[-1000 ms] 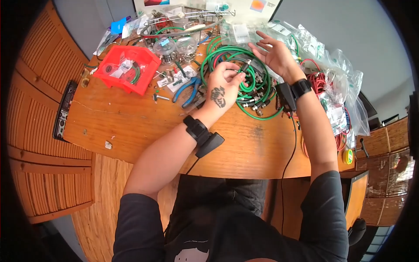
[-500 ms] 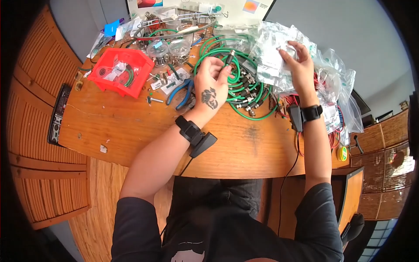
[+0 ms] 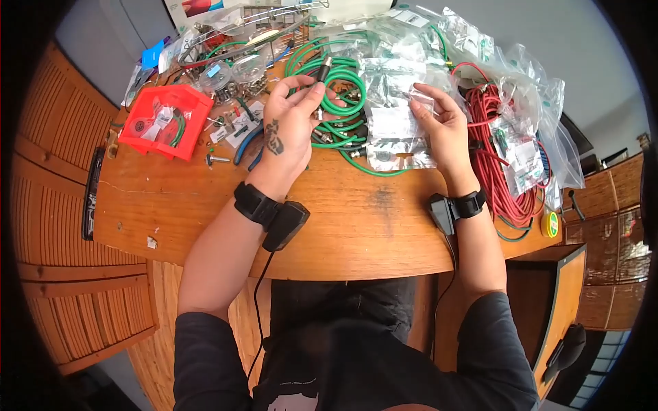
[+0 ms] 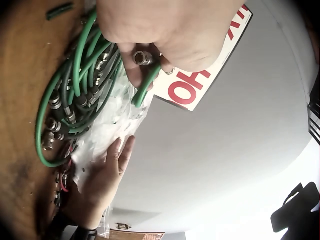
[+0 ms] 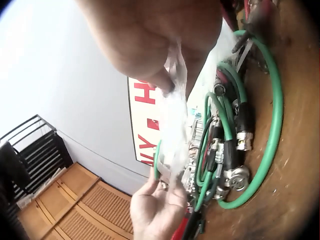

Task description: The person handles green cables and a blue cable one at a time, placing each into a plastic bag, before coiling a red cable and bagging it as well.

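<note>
Worktop (image 3: 329, 233): wooden, below the fingers
Left fingers (image 3: 295, 81): pinching a coiled green cable (image 4: 147, 86) near its black connector (image 3: 324, 70)
Right fingers (image 3: 442, 99): pinching a clear plastic bag (image 5: 172, 122)
Red bin (image 3: 197, 127): left of the left fingers

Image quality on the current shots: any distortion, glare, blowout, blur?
Head: fisheye, black corners, table edge bowed, glare on the plastic bag. Left wrist: background blown to white at lower right. Right wrist: bag overexposed, detail lost; green cable loop readable, louvred doors soft.
</note>
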